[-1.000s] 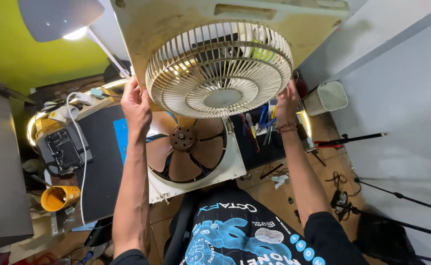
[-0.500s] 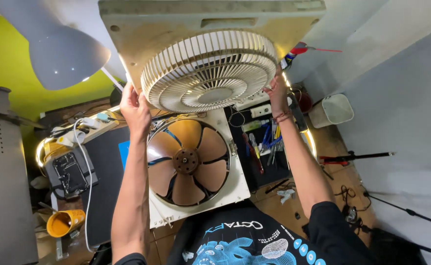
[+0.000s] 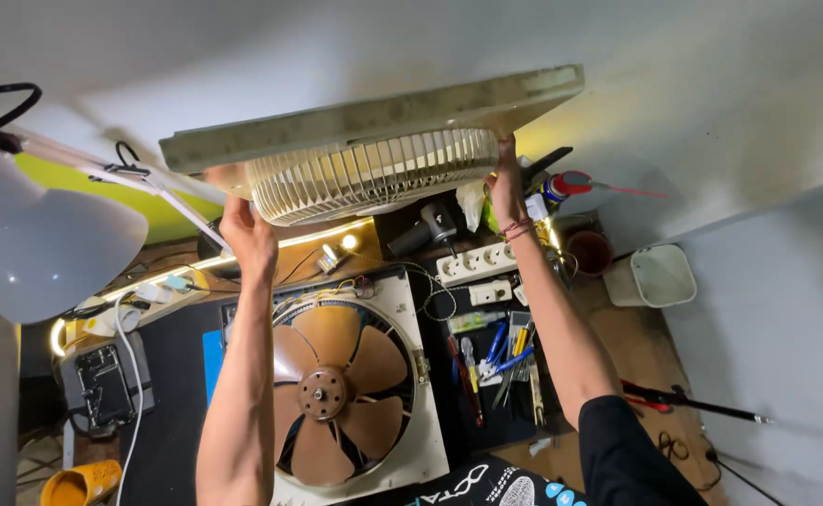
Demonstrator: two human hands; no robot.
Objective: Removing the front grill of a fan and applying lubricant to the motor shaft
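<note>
Both my hands hold up a dusty cream fan cover (image 3: 364, 126) with a round slatted grille (image 3: 364, 178), raised high above the bench and seen almost edge-on. My left hand (image 3: 247, 230) grips its left underside next to the grille. My right hand (image 3: 505, 183) grips the right side of the cover. Below, the square fan housing (image 3: 421, 375) lies flat on the black mat, with its brown blades (image 3: 332, 389) and hub exposed.
A white desk lamp (image 3: 46, 253) hangs at the left. Screwdrivers and small tools (image 3: 500, 361) lie right of the housing, near a white power strip (image 3: 477, 262), a spray can (image 3: 561, 187) and a white bin (image 3: 650, 276). A yellow cup (image 3: 79, 483) sits lower left.
The cover has risen and tilted further away from the housing, now nearly edge-on. The view has tipped upward, showing the whole fan blade below.
</note>
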